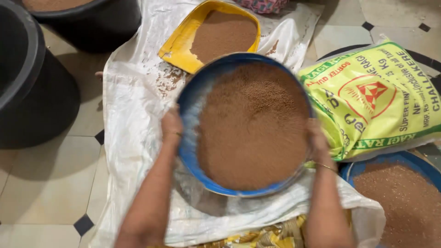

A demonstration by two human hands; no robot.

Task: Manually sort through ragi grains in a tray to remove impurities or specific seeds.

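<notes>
- Fingers of left hand (172, 126) and right hand (318, 143) grip opposite rims of the blue round sieve (188, 115), heaped with brown grain (252, 124), above a white sack sheet (133, 115).
- Around: yellow winnowing tray (179, 46) behind, yellow-green grain bag (372, 101) right, black tubs (32, 92) left.

Yellow tray (177, 46), printed sack (381, 101), black tubs (27, 69)

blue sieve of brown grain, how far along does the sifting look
Partly done, it seems. Already done: a yellow tray and a second blue container both hold brown grain. In hand: the left hand and right hand each have a grip on the blue sieve's rim, and it is full of grain. Left: the green-and-yellow sack looks bulky, though its contents are hidden.
</notes>
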